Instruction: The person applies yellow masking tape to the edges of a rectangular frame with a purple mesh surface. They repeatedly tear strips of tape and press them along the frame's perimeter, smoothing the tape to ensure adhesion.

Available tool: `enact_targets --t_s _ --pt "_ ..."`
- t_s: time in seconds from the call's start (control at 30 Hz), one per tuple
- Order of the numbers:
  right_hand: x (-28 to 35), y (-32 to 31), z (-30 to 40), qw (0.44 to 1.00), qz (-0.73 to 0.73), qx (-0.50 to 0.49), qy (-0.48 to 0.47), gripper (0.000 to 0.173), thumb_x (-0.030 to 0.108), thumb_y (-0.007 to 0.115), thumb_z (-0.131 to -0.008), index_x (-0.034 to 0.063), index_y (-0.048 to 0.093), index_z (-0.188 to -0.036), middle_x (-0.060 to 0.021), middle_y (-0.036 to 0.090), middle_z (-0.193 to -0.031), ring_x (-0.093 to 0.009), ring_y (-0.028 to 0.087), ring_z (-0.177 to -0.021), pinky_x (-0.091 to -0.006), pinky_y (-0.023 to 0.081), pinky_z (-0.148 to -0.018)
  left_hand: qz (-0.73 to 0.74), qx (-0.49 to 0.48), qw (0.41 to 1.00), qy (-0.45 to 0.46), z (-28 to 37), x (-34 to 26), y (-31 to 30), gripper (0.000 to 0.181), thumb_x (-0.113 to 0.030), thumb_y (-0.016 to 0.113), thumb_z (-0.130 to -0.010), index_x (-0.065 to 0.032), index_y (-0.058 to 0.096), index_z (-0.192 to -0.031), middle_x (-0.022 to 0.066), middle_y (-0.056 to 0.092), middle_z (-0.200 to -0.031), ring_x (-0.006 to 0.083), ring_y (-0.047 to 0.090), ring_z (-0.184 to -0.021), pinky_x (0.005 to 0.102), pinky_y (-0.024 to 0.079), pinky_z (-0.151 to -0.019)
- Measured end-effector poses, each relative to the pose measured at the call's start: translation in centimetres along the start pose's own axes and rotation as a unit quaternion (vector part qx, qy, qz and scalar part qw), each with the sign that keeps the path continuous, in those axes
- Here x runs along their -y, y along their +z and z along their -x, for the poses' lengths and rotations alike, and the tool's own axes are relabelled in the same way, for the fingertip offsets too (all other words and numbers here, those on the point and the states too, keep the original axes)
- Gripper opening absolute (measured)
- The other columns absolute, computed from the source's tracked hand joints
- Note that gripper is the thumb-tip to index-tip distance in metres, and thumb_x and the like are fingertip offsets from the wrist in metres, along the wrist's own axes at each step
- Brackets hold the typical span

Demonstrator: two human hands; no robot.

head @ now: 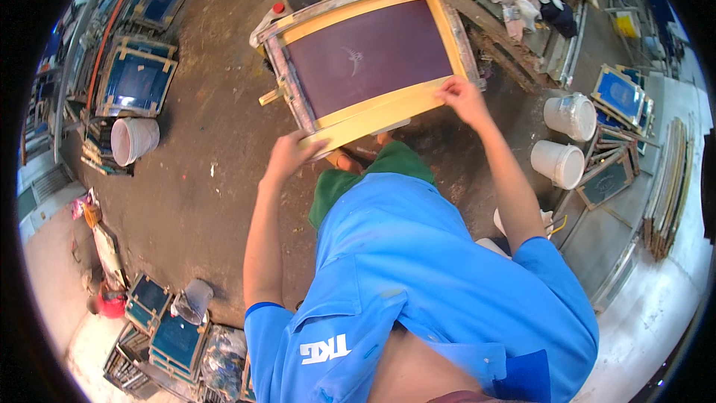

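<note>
A screen-printing frame [300, 88] lies tilted in front of me, its dark purple mesh [369, 61] bearing a small pale motif near the middle. Yellow tape [447, 33] borders the mesh on several sides. Along the near side runs a wide strip of yellow tape [386, 116], stretched between my hands. My left hand [286, 158] grips its left end, thumb on top, by the frame's near left corner. At the right end, the fingers of my right hand [464, 102] pinch the strip near the opposite corner. What supports the frame is mostly hidden beneath it.
A white container with a red cap [278, 8] stands behind the frame's far left corner. White buckets [556, 164] are at right, another bucket [134, 141] at left. Blue-meshed screens [139, 81] lean around the floor [224, 201]. A person in red [112, 305] is at lower left.
</note>
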State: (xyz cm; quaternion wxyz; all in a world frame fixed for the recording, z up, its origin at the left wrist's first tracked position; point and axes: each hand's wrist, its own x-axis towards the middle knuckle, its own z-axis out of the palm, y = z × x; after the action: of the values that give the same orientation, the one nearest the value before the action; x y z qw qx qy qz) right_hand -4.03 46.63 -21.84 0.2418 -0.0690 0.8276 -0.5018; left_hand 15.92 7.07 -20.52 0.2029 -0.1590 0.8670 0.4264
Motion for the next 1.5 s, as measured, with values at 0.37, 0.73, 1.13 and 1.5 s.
enact_targets --t_s 0.37,0.73,1.13,1.5 --pt "-9.7 -5.5 -8.9 0.972 0.157 -0.157 0.076 0.038 0.027 0.089 -0.070 0.0056 0.070 -0.095 -0.0116 0.074 -0.092 -0.022 0.070 -0.090 -0.0382 0.055 -0.080 -0.081 -0.105 0.988 -0.084 -3.8 5.3 -0.3 0.039 -0.038 0.065 -0.088 -0.0042 0.075 -0.105 0.0231 0.072 -0.093 0.0403 0.070 -0.090 0.0468 0.054 -0.081" --pt "-5.0 -12.8 -4.6 0.954 -0.103 0.036 0.278 0.027 0.029 0.078 -0.088 0.0073 0.072 -0.103 0.0048 0.064 -0.080 -0.006 0.059 -0.070 -0.0221 0.050 -0.068 -0.072 -0.154 0.985 0.035 -2.4 1.9 -1.5 0.030 -0.030 0.065 -0.091 -0.0019 0.075 -0.095 0.0217 0.071 -0.086 0.0382 0.067 -0.087 0.0442 0.052 -0.083" --pt "-0.5 -29.0 12.8 0.966 -0.125 -0.175 0.141 0.023 0.021 0.067 -0.097 0.0085 0.066 -0.117 0.0014 0.066 -0.108 -0.010 0.061 -0.098 -0.0264 0.048 -0.083 0.048 -0.321 0.945 0.046 -14.8 0.3 -7.6 0.028 -0.031 0.068 -0.093 -0.0052 0.070 -0.103 0.0135 0.073 -0.094 0.0251 0.070 -0.085 0.0420 0.051 -0.084" --pt "32.4 -22.6 22.3 0.908 0.362 -0.048 -0.205 0.029 -0.004 0.076 -0.086 0.0034 0.067 -0.113 -0.0184 0.061 -0.109 -0.029 0.060 -0.100 -0.0342 0.052 -0.088 -0.275 -0.336 0.890 0.135 -22.1 2.6 -1.9 0.042 -0.028 0.079 -0.078 -0.0134 0.062 -0.114 0.0105 0.065 -0.121 0.0272 0.060 -0.119 0.0672 0.028 -0.107"
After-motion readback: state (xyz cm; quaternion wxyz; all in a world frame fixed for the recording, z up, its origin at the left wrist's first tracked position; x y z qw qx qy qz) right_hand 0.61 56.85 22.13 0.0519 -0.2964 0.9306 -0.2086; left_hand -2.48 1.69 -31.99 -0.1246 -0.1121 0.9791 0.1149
